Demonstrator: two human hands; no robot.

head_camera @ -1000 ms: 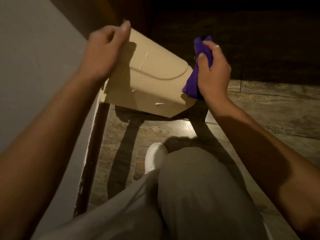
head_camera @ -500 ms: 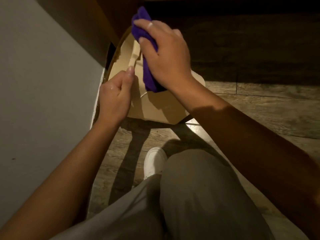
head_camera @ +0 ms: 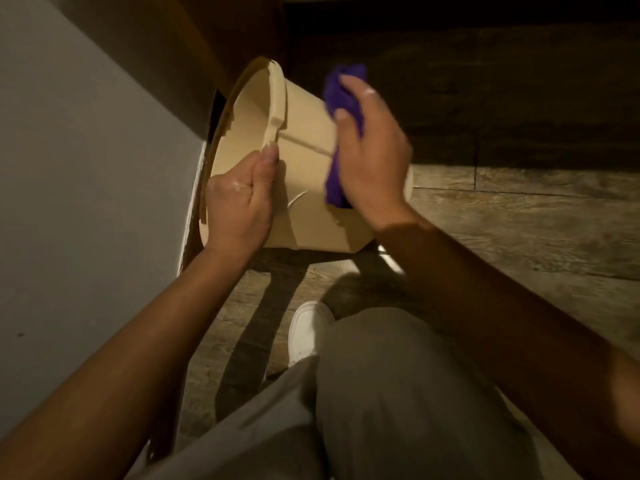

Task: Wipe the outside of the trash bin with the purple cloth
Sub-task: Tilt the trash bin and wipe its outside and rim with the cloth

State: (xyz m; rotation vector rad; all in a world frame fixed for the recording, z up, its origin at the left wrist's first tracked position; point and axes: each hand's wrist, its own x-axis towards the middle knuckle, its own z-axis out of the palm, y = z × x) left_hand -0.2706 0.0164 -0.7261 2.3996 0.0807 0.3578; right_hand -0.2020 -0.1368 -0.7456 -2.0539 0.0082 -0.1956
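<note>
Lying tipped, the bin (head_camera: 304, 174) points its rim to 11 o'clock, base to 4. Left hand (head_camera: 239, 199) grips the rim at 9; right hand (head_camera: 372, 157), fingers closed on the cloth (head_camera: 341, 98), presses the wall at 2 o'clock.

The trash bin (head_camera: 304, 161) appears to be moulded beige plastic, smooth with a low satin sheen; pale scratch marks show on its outer wall, and a raised band runs below the rim. The purple cloth (head_camera: 341, 98) is soft, matt fabric with a slightly fuzzy nap, bunched into folds. The floor (head_camera: 519, 230) shows wood-grain planks, brown-grey, with a faint gloss where light falls. The wall (head_camera: 86, 202) is flat, matt and painted. The trousers (head_camera: 398, 393) are matt woven grey cloth. The shoe (head_camera: 306, 330) is smooth and white
</note>
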